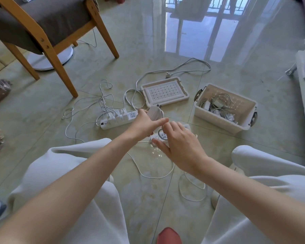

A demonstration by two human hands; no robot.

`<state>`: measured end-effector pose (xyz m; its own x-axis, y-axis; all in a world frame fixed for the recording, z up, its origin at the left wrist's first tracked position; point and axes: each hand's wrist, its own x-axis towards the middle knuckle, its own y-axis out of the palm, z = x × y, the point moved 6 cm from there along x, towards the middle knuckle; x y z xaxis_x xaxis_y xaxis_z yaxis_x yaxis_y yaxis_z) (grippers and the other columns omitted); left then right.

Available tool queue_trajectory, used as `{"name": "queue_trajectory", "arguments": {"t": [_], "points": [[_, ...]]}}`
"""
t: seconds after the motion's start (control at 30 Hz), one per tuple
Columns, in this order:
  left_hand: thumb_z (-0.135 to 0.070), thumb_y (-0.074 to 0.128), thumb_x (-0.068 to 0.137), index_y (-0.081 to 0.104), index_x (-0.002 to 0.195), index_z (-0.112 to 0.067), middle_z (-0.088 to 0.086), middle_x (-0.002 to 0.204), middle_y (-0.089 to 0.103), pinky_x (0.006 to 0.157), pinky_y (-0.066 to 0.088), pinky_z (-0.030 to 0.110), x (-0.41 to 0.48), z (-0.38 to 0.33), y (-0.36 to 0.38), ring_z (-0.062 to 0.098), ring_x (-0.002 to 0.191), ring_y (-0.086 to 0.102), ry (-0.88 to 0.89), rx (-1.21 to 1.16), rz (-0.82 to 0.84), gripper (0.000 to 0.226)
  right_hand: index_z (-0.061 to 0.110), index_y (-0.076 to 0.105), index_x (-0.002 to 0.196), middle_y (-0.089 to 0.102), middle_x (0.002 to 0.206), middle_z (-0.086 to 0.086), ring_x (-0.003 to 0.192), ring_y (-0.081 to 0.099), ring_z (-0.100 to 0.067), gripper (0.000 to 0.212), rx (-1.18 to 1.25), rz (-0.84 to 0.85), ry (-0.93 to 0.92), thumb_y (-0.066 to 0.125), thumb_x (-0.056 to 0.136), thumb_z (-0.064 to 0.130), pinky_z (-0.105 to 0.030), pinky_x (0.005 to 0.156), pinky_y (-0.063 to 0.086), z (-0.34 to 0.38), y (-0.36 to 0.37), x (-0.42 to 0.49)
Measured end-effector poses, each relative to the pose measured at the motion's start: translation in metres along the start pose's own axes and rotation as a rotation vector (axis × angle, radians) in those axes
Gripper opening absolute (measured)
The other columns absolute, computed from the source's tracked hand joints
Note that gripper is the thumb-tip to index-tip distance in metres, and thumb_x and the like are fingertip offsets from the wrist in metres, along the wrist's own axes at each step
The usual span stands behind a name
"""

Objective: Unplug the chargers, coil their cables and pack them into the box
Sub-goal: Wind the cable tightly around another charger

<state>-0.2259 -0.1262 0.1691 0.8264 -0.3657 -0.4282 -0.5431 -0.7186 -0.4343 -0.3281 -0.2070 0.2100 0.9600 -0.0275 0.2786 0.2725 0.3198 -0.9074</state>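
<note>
- White plastic and white cable all round: the chargers (119,114) not yet pulled stand in a row in the far power strip (116,121), on the floor (218,59) left of your hands. Their thin cables (102,98) lie tangled beyond it.
- Left grip (145,125) is closed round a coiled cable (155,111), held just past the right end of the far strip.
- Right grip (179,145) lies spread over the near power strip (154,137). I cannot tell whether it pinches a plug or only pins the strip, because the hand hides it.
- The box (218,120) sits on the floor to your right, near and open. Several chargers and cables are already inside. The lid (165,91) lies apart, just left of the box.
- Handling, my read: the charger bodies are light, hard and smooth. Take one by its two flat sides and pull straight out. Pin the strip with the other hand, or the light strip will likely lift with the plug.
- The cables look thin, limp and a bit springy, so a coil will probably spring open if held loosely. Hold across all the loops, not by one strand. Don't tug at the joint where the cable meets the plug.
- Risk: the tangle by the far strip. Free one cable at a time.
</note>
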Motion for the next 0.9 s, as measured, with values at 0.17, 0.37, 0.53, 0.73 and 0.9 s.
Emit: {"name": "queue_trajectory", "arguments": {"t": [0.17, 0.37, 0.53, 0.73, 0.9], "points": [[-0.033, 0.063, 0.088, 0.033, 0.111, -0.008, 0.011, 0.1, 0.054, 0.059, 0.049, 0.03, 0.006, 0.001, -0.006, 0.018, 0.065, 0.057, 0.069, -0.038, -0.116, 0.045, 0.004, 0.062, 0.092, 0.056, 0.086, -0.011, 0.076, 0.056, -0.027, 0.037, -0.058, -0.046, -0.007, 0.031, 0.09, 0.025, -0.037, 0.061, 0.052, 0.006, -0.001, -0.002], [-0.028, 0.054, 0.095, 0.031, 0.109, -0.006, 0.005, 0.093, 0.047, 0.056, 0.05, 0.03, 0.015, 0.005, -0.025, 0.018, 0.061, 0.055, 0.063, -0.135, -0.27, 0.035, -0.002, 0.06, 0.093, 0.053, 0.091, -0.018, 0.081, 0.053, -0.035, 0.042, 0.071, 0.03, -0.002, 0.051, 0.057, -0.021, -0.047, 0.063, 0.052, -0.005, -0.009, 0.005], [-0.024, 0.053, 0.096, 0.031, 0.108, -0.007, 0.001, 0.085, 0.047, 0.056, 0.054, 0.029, 0.018, 0.017, -0.029, 0.015, 0.06, 0.055, 0.014, -0.255, -0.306, 0.03, 0.005, 0.066, 0.089, 0.056, 0.08, -0.008, 0.077, 0.055, -0.027, 0.012, 0.213, 0.082, -0.047, 0.06, 0.083, -0.003, -0.028, 0.069, 0.045, 0.002, -0.001, -0.003], [-0.023, 0.051, 0.098, 0.035, 0.109, -0.005, 0.012, 0.105, 0.051, 0.057, 0.058, 0.031, 0.02, 0.019, -0.04, 0.018, 0.063, 0.061, 0.017, -0.424, -0.353, 0.027, 0.008, 0.072, 0.099, 0.066, 0.09, -0.006, 0.082, 0.058, -0.02, 0.019, 0.406, 0.294, 0.054, 0.055, 0.092, 0.011, -0.012, 0.068, 0.03, -0.004, 0.011, -0.014], [-0.022, 0.049, 0.098, 0.043, 0.116, 0.004, 0.021, 0.097, 0.054, 0.052, 0.056, 0.028, 0.013, 0.005, -0.03, 0.019, 0.057, 0.062, 0.057, -0.656, -0.212, 0.033, 0.009, 0.072, 0.1, 0.071, 0.096, -0.004, 0.087, 0.064, -0.016, 0.018, 0.546, 0.415, 0.272, 0.059, 0.088, 0.007, -0.027, 0.087, 0.049, -0.025, 0.023, -0.017]]}}
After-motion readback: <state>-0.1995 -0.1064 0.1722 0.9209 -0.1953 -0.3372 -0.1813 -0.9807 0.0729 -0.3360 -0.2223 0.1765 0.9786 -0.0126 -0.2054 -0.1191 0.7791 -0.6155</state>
